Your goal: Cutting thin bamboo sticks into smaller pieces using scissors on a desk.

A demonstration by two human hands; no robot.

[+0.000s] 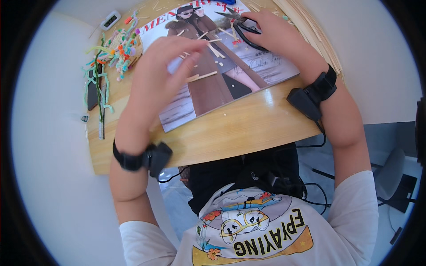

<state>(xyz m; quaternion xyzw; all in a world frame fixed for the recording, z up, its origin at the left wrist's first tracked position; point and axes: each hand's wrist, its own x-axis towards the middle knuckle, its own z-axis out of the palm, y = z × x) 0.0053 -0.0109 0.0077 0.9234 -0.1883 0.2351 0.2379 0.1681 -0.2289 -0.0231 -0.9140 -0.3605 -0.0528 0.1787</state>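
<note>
The right hand has its fingers through the black loops of the scissors, blades pointing left over the top of the magazine. The left hand hovers over the middle of the cover, fingers loosely curled and blurred; I cannot tell whether it pinches anything, though cut sticks lie just beside its fingertips.

What worries me most is how near the two hands are. If the left reaches toward the blades while they close, a fingertip could get nipped. The little offcuts sit loose on a glossy cover that overhangs the front edge of the worktop; a nudge from the left wrist could tip it and send the pieces sliding to the floor. The long strips at the right hang near the right forearm and could be swept off by an elbow.

Counting: one magazine, one pair of scissors, two hands, each with a black wrist strap. On the cover I make out perhaps ten short sticks, several too small to be sure of. The strips form one bundle, too many to count. At the left lies one tangle of coloured pipe cleaners, uncountable, a dark phone beneath them, and one small white timer behind.
</note>
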